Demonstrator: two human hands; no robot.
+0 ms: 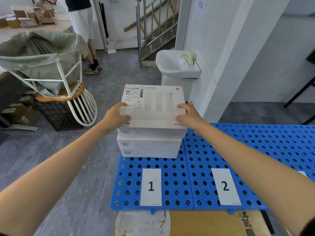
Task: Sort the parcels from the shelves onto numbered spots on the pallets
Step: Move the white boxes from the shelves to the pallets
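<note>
Now both hands, left and right, clasping top box by its sides, squaring it on stack behind label 1, likely keeping the pile stable.

Third label behind right forearm

We have one wide-angle view, from the head, looking forward and down along both outstretched forearms. The blue pallet lies close below us, filling the lower right; grey floor spreads left, and a washbasin and staircase stand farther ahead.
</note>
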